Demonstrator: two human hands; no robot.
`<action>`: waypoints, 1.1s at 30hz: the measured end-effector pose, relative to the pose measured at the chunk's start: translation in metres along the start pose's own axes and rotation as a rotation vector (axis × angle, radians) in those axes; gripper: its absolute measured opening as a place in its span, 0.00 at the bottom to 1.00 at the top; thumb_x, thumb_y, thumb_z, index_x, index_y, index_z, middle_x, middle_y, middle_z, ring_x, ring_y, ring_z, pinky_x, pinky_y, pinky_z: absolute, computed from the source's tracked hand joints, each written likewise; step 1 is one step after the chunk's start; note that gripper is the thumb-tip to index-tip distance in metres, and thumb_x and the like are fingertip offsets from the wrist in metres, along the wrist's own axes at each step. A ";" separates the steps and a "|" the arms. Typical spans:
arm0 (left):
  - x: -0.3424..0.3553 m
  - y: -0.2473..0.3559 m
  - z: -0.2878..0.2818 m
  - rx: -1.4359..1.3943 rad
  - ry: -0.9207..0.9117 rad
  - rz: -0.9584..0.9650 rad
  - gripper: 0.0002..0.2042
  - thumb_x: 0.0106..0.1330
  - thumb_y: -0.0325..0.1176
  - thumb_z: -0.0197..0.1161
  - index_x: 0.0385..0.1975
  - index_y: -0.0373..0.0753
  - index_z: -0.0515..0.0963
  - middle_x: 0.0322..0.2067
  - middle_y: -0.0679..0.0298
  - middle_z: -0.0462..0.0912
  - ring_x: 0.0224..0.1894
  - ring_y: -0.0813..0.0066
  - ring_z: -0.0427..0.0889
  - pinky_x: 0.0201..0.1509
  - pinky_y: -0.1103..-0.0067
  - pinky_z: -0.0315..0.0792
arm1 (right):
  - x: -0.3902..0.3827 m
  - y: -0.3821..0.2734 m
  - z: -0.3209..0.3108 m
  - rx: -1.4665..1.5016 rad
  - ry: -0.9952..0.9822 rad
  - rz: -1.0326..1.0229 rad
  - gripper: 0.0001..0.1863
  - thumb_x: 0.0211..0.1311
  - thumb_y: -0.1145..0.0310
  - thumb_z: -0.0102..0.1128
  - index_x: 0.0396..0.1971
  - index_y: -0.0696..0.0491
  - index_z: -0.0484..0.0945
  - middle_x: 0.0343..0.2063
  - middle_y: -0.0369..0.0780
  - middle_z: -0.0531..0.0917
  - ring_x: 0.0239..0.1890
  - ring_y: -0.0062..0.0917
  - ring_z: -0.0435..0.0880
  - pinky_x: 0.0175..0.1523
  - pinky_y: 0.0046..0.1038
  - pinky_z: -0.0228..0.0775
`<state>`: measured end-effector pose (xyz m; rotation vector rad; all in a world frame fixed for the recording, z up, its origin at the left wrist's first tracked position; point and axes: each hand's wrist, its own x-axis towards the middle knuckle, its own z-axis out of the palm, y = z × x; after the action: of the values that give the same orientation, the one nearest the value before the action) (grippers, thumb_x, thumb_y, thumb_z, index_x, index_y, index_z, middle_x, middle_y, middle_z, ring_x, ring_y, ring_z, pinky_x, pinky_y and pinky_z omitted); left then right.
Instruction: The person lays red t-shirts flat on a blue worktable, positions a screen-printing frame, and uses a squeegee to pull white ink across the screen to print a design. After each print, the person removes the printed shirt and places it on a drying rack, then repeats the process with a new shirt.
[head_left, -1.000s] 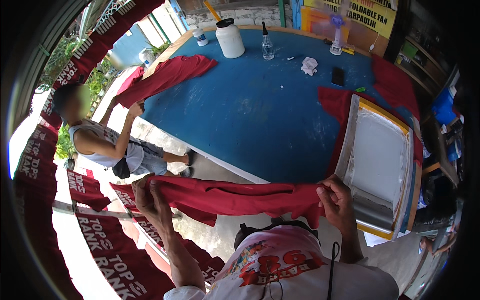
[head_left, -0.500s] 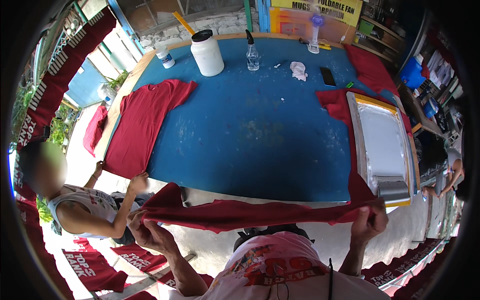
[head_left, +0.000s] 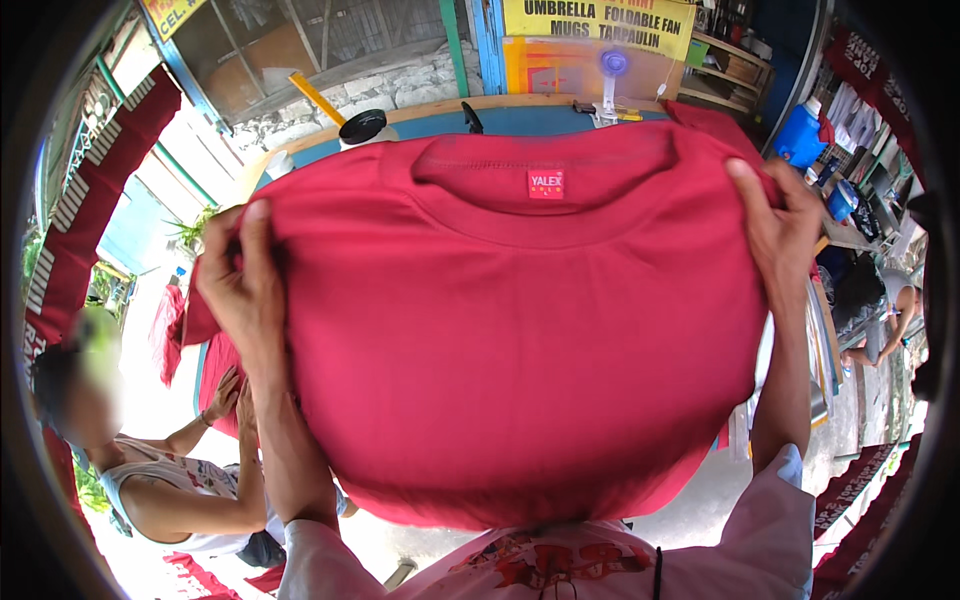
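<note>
A red T-shirt (head_left: 520,340) is stretched out and raised before me, its collar and small neck tag at the top, hiding most of the blue table (head_left: 545,120). My left hand (head_left: 240,270) grips the left shoulder, fingers curled on the fabric. My right hand (head_left: 780,225) holds the other shoulder with thumb and fingers closed on it.
A co-worker (head_left: 165,490) at left handles another red shirt (head_left: 215,385). Behind my shirt stand a jar with black lid (head_left: 362,126) and a small fan (head_left: 614,68). A blue container (head_left: 800,135) is at right; another person (head_left: 895,310) is at far right.
The shirt I hold has risen from a narrow low band to spread open, covering most of the table. The co-worker's shirt went down onto the table's left side.
</note>
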<state>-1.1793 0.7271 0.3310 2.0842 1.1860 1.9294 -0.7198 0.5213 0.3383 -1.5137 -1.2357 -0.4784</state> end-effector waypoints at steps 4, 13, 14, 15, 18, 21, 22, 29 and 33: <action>-0.003 -0.086 0.103 -0.051 -0.252 -0.124 0.11 0.79 0.36 0.72 0.39 0.33 0.85 0.26 0.66 0.81 0.32 0.79 0.74 0.39 0.76 0.71 | 0.005 0.092 0.106 -0.169 -0.158 0.181 0.23 0.67 0.54 0.82 0.27 0.56 0.80 0.19 0.41 0.73 0.21 0.23 0.70 0.31 0.30 0.67; -0.119 -0.277 0.279 0.301 -0.628 -0.177 0.13 0.77 0.39 0.69 0.40 0.34 0.81 0.36 0.47 0.85 0.41 0.42 0.84 0.45 0.54 0.76 | -0.112 0.275 0.304 -0.366 -0.371 0.017 0.29 0.67 0.41 0.75 0.23 0.52 0.78 0.21 0.45 0.84 0.23 0.48 0.84 0.29 0.46 0.75; -0.133 -0.288 0.289 0.365 -0.660 -0.201 0.13 0.77 0.39 0.69 0.40 0.34 0.80 0.36 0.47 0.84 0.42 0.41 0.84 0.46 0.52 0.76 | -0.125 0.287 0.316 -0.367 -0.372 -0.028 0.29 0.68 0.41 0.75 0.23 0.52 0.78 0.21 0.45 0.84 0.23 0.48 0.85 0.30 0.45 0.75; -0.148 -0.299 0.296 0.422 -0.677 -0.199 0.12 0.77 0.39 0.68 0.41 0.37 0.79 0.36 0.48 0.83 0.43 0.40 0.83 0.46 0.50 0.76 | -0.137 0.296 0.325 -0.370 -0.377 -0.068 0.28 0.68 0.41 0.74 0.24 0.52 0.78 0.22 0.44 0.85 0.24 0.47 0.85 0.30 0.45 0.76; -0.175 -0.321 0.307 0.505 -0.571 -0.068 0.11 0.77 0.39 0.68 0.40 0.38 0.80 0.36 0.50 0.84 0.41 0.41 0.82 0.46 0.51 0.77 | -0.156 0.312 0.335 -0.412 -0.423 -0.049 0.27 0.70 0.43 0.72 0.25 0.52 0.77 0.23 0.42 0.84 0.26 0.46 0.86 0.32 0.46 0.77; -0.175 -0.327 0.310 0.514 -0.599 -0.051 0.10 0.76 0.37 0.70 0.44 0.38 0.79 0.38 0.49 0.83 0.42 0.41 0.81 0.50 0.52 0.76 | -0.153 0.309 0.334 -0.413 -0.493 0.010 0.23 0.70 0.49 0.75 0.28 0.52 0.78 0.27 0.40 0.84 0.30 0.46 0.85 0.37 0.46 0.74; -0.172 -0.325 0.309 0.471 -0.582 -0.016 0.11 0.75 0.37 0.70 0.46 0.38 0.79 0.40 0.49 0.83 0.44 0.41 0.81 0.51 0.52 0.76 | -0.150 0.305 0.333 -0.432 -0.470 -0.022 0.21 0.69 0.49 0.75 0.30 0.51 0.79 0.31 0.39 0.85 0.34 0.43 0.86 0.40 0.46 0.74; -0.203 -0.260 0.196 0.428 -0.625 -0.042 0.28 0.73 0.35 0.73 0.70 0.41 0.73 0.60 0.43 0.78 0.64 0.38 0.73 0.69 0.49 0.69 | -0.207 0.206 0.230 -0.390 -0.345 -0.018 0.22 0.70 0.59 0.75 0.59 0.49 0.83 0.56 0.46 0.80 0.57 0.46 0.78 0.61 0.47 0.72; -0.293 -0.170 0.042 0.560 -0.762 -0.361 0.29 0.74 0.42 0.71 0.67 0.31 0.73 0.57 0.41 0.81 0.61 0.37 0.77 0.68 0.52 0.68 | -0.330 0.086 0.082 -0.487 -0.558 0.407 0.34 0.68 0.62 0.77 0.69 0.58 0.74 0.57 0.53 0.80 0.61 0.53 0.76 0.68 0.51 0.69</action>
<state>-1.2001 0.7004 -0.0087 2.2609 1.8090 0.5693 -0.7950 0.4573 0.0012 -2.3648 -1.2203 -0.0772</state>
